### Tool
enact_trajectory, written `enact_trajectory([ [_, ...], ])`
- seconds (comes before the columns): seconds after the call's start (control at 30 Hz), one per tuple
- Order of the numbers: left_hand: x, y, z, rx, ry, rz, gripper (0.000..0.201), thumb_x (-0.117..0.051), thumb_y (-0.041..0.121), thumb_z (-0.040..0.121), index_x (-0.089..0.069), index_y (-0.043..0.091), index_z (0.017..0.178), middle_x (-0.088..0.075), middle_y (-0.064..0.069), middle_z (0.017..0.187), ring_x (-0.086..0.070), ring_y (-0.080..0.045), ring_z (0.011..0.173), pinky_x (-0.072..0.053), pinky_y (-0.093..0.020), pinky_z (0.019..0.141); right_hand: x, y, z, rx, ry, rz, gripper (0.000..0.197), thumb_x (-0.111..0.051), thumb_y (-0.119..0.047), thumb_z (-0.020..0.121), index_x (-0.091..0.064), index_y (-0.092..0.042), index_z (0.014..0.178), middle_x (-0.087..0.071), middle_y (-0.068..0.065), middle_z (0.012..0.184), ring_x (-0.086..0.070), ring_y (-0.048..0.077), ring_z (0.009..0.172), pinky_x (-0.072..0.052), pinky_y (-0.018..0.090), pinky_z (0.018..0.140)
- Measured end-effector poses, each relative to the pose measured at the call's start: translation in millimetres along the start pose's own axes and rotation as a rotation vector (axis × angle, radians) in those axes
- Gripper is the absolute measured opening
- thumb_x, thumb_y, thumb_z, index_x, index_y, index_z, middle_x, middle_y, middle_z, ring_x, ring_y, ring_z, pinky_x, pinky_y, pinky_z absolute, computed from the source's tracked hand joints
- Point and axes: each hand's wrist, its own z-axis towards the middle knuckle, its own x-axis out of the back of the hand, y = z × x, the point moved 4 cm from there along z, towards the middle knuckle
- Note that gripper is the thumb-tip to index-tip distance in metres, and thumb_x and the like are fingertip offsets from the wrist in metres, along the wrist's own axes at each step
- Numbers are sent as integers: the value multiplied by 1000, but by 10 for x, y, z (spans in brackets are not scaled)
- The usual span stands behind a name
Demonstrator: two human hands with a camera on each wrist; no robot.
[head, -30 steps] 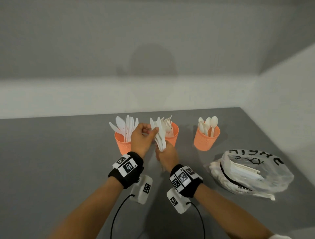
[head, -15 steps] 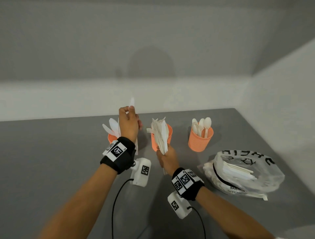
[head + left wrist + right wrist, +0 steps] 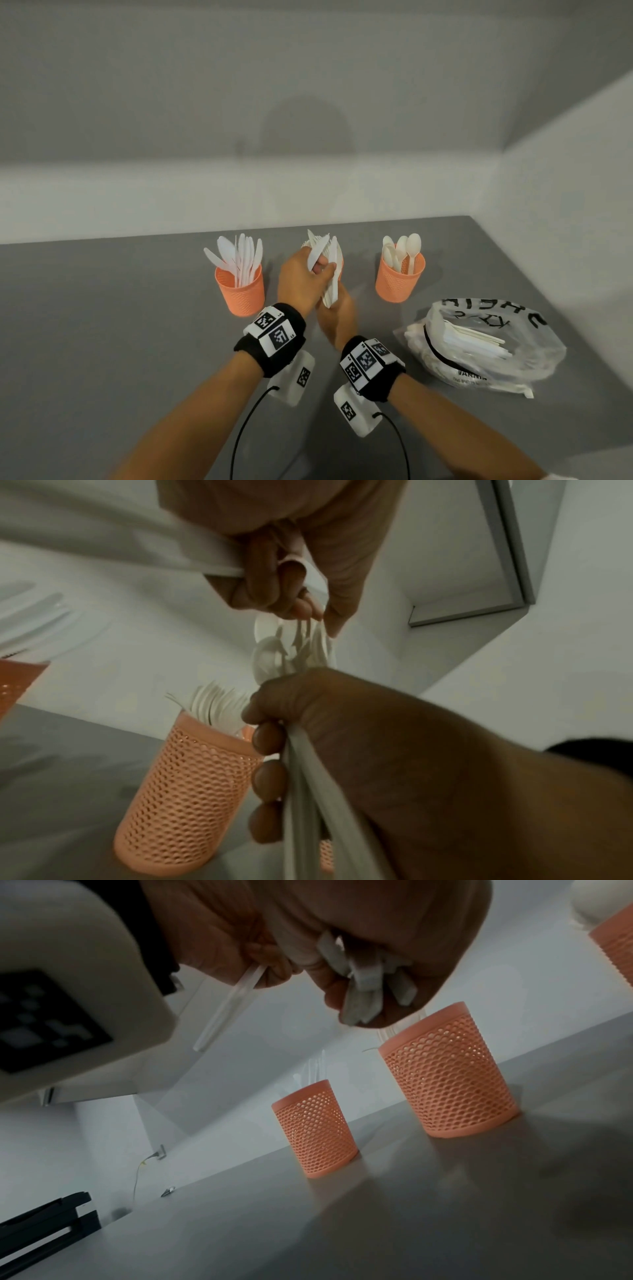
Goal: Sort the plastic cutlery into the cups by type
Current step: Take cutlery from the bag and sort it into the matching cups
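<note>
Three orange mesh cups stand in a row: the knife cup [image 3: 239, 291] on the left, the spoon cup [image 3: 399, 282] on the right, and the fork cup [image 3: 188, 791] in the middle, mostly hidden behind my hands in the head view. My right hand [image 3: 334, 308] grips a bundle of white cutlery [image 3: 334, 274] by the handles, upright in front of the fork cup. My left hand [image 3: 323, 269] is at the top of the bundle and pinches a white knife [image 3: 315, 253]. That knife's handle [image 3: 224, 1010] pokes out below the left hand in the right wrist view.
A clear plastic bag [image 3: 479, 342] with more white cutlery lies on the grey table [image 3: 102, 342] at the right. White walls close the table off at the back and on the right. Cables run from both wrist cameras toward me.
My left hand lifted a knife from the bundle up over the knife cup, then came back right to the bundle. The right hand kept its grip on the bundle.
</note>
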Motion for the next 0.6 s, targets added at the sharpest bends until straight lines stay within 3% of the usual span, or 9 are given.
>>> enact_trajectory([
  [0.1, -38, 41, -3, -19, -26, 45, 20, -63, 17, 82, -49, 21, 69, -52, 11, 65, -55, -15, 68, -42, -24, 67, 50, -44, -34, 47, 7, 14, 54, -50, -47, 74, -50, -27, 125, -70, 2, 93, -67, 22, 87, -56, 45, 80],
  [0.23, -11, 124, -7, -63, -4, 43, 10, -55, 17, 87, -54, 8, 88, -55, 1, 73, -53, -17, 68, -40, -20, 58, 87, -49, -37, 28, -13, 64, 48, -51, -44, 77, -54, -21, 119, -68, 2, 84, -64, 27, 77, -57, 48, 73],
  [0.33, 19, 171, -8, -93, 10, 28, 8, -52, 18, 90, -47, 11, 89, -49, 7, 69, -48, -9, 62, -35, -14, 54, 87, -18, -29, 10, -20, 101, 45, -55, -39, 81, -53, -19, 121, -67, 3, 85, -60, 24, 73, -54, 44, 70],
  [0.4, 35, 174, -13, -80, 22, -32, 9, -50, 19, 92, -43, 11, 91, -49, 8, 69, -49, -10, 61, -39, -18, 54, 94, -9, -30, 2, -2, 142, 53, -56, -41, 78, -51, -17, 125, -67, 4, 87, -59, 23, 73, -52, 40, 68],
  [0.5, 59, 136, -13, -37, 61, -169, 11, -48, 18, 93, -41, 11, 95, -54, 1, 73, -55, -19, 65, -43, -21, 54, 119, -25, -49, -3, 4, 152, 75, -49, -58, 63, -49, -20, 128, -63, -2, 75, -54, 19, 61, -48, 36, 63],
  [0.6, 68, 121, -4, 22, 64, -260, 16, -53, 16, 91, -41, 10, 101, -52, 4, 77, -54, -11, 68, -44, -13, 57, 94, -27, -43, 3, -27, 165, 82, -48, -59, 61, -41, -23, 135, -60, -7, 71, -49, 11, 53, -45, 32, 59],
])
